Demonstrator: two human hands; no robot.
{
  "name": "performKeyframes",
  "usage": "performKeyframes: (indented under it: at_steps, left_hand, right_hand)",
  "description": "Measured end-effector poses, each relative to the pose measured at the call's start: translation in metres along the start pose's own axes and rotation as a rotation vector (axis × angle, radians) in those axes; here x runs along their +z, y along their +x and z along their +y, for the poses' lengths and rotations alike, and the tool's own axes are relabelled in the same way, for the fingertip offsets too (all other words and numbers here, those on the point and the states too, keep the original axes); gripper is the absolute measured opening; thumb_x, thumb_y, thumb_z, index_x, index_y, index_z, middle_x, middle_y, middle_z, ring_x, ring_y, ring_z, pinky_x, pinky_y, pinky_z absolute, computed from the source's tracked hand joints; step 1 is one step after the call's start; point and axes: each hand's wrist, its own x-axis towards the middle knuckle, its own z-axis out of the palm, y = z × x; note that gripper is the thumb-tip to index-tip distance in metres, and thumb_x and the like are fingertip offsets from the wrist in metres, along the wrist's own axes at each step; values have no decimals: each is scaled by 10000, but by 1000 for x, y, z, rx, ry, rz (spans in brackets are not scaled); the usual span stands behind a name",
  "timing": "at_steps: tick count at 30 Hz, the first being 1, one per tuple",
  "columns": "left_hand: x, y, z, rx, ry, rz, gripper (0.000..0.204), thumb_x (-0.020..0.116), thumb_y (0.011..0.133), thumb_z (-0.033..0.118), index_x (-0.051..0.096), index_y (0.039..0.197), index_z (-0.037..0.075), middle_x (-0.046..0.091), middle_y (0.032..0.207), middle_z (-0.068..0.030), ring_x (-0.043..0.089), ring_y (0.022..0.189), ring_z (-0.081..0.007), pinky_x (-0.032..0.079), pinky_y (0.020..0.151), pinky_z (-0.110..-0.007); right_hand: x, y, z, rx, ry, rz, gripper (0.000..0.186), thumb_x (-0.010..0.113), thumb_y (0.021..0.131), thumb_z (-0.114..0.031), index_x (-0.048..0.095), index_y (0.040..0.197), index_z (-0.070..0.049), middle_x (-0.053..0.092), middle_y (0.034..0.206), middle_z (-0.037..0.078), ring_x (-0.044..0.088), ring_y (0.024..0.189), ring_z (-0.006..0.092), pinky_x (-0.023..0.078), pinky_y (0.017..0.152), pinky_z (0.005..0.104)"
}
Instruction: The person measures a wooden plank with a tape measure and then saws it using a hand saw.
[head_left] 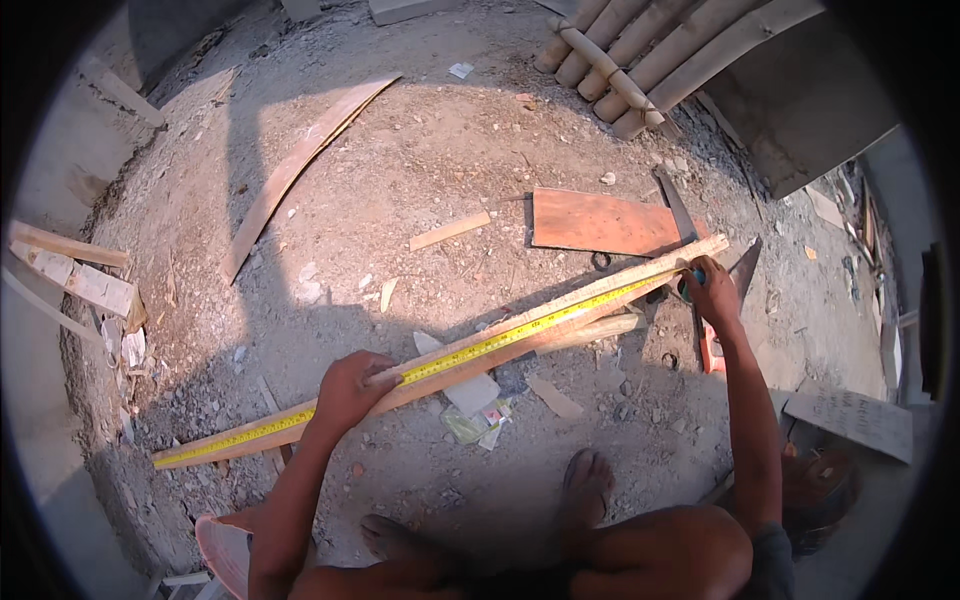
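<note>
A long pale wooden board (560, 300) slants across the view, lower at the left and higher at the right. The yellow blade of a tape measure (500, 341) lies stretched along it, reaching almost to the left end. My left hand (352, 396) is closed around the board's edge, its fingers over the tape. Close to the right end, my right hand (713, 297) grips the tape measure's case, mostly hidden by the fingers; a bit of teal shows. Under the board sits a shorter piece of wood (610, 328).
A hand saw with a red handle (712, 352) lies beneath the board's right end. Beyond are an orange-brown panel (600, 222), a small wood strip (450, 230) and a long thin plank (300, 165). Bamboo poles (640, 60) stand at the back right. Plastic scraps (478, 424) lie near my feet.
</note>
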Motion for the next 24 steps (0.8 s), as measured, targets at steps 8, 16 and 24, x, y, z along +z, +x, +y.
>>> performKeyframes:
  at_steps: [8,16,24]
  left_hand:
    - [25,30,32,-20,-40,-121,250,873,807,146,767,994,18,777,940,-144,762,877,-232,582,830,-351]
    - [38,71,68,36,88,-216,285,930,766,213,767,895,18,772,851,-133,749,764,-196,575,731,-334]
    - [25,108,74,-152,234,-478,434,962,685,454,743,707,80,732,703,-82,720,644,-208,545,634,-375]
  right_hand:
    - [35,-34,19,-174,16,218,525,806,880,-293,621,1332,-99,665,1187,135,651,1101,355,546,893,466]
    - [41,-77,58,-28,12,140,713,776,873,-541,568,1387,-93,597,1244,137,577,1206,359,441,1032,488]
    - [74,-66,118,154,47,273,483,705,930,-229,596,1361,-40,684,1274,188,669,1144,403,497,956,525]
